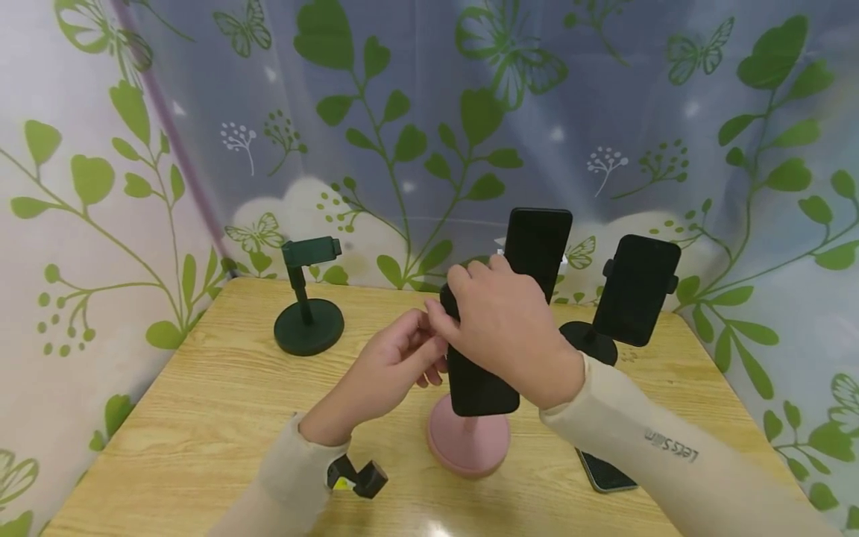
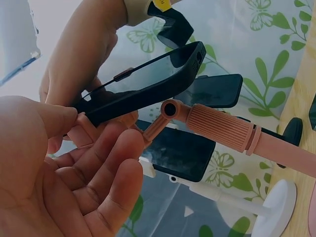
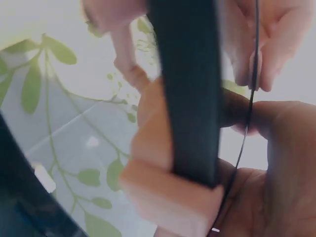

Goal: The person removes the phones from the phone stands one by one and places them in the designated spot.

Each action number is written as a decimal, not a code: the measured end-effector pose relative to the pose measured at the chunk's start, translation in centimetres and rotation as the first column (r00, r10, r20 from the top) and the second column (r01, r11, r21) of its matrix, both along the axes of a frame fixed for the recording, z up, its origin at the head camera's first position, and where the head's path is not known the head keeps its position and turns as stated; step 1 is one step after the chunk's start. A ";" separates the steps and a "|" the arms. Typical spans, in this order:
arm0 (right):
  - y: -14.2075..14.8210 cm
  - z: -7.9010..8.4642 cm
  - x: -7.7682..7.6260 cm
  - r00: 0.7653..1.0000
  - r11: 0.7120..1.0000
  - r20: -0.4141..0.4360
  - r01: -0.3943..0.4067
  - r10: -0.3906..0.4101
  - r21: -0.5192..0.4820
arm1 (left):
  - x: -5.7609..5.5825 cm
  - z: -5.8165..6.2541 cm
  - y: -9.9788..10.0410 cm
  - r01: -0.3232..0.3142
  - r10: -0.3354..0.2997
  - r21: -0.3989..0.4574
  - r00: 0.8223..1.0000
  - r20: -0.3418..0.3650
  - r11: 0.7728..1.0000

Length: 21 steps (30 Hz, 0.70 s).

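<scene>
A black phone (image 1: 482, 384) sits tilted in the clamp (image 2: 81, 129) of a pink phone stand (image 1: 463, 444). My left hand (image 1: 396, 362) is at the phone's left edge, its thumb and fingers pinching the end of that clamp, as the left wrist view shows. Across the phone's upper part lies my right hand (image 1: 506, 321), gripping the phone and clamp from the other side, with its thumb reaching toward my left fingers. The right hand hides much of the screen. In the left wrist view the stand's ribbed pink collar (image 2: 219, 126) and hinged arm support the clamp.
A dark green phone stand (image 1: 309, 328) without a phone is at the back left. Behind my right hand, another phone (image 1: 540, 235) stands on a white stand (image 2: 279, 210). To its right, a black stand holds a phone (image 1: 637, 291). One phone (image 1: 607, 476) lies under my right forearm.
</scene>
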State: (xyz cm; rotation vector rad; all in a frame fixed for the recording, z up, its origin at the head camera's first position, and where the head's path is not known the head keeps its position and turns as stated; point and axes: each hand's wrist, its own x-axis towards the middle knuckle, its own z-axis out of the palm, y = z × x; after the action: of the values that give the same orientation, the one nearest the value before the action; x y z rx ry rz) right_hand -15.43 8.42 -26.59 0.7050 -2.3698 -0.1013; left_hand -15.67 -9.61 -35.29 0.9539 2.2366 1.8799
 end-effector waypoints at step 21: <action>1.4 -1.1 -1.8 0.989 0.987 -0.009 -0.148 0.148 -0.069 | 0.1 -0.1 0.3 -0.010 0.010 -0.006 1.000 -0.010 1.000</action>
State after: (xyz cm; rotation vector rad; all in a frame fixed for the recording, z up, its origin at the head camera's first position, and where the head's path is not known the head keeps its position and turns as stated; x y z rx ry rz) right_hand -17.28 9.83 -27.67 0.8427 -2.2968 0.0436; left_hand -15.59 -9.26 -35.39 0.9553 2.2548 1.8756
